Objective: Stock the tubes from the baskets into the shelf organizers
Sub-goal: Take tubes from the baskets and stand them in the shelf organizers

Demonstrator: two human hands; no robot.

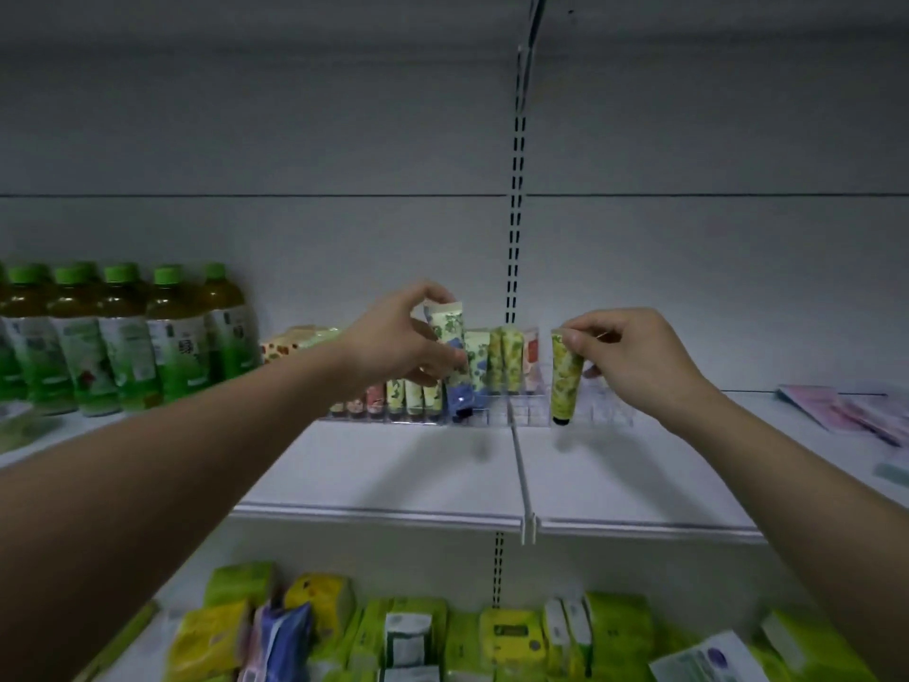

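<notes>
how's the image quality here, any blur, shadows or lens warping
Head view: dim and soft overall; the packets at the bottom edge are blurred; the shelf front bows from wide-angle distortion; faint shadows fall on it below the blue tube and yellow tube.

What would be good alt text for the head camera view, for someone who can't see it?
Two bare hands stock tubes into a clear shelf organizer: the left hand grips a blue-and-green floral tube, the right hand pinches a yellow-green tube cap-down. Green-capped bottles stand left.
</notes>
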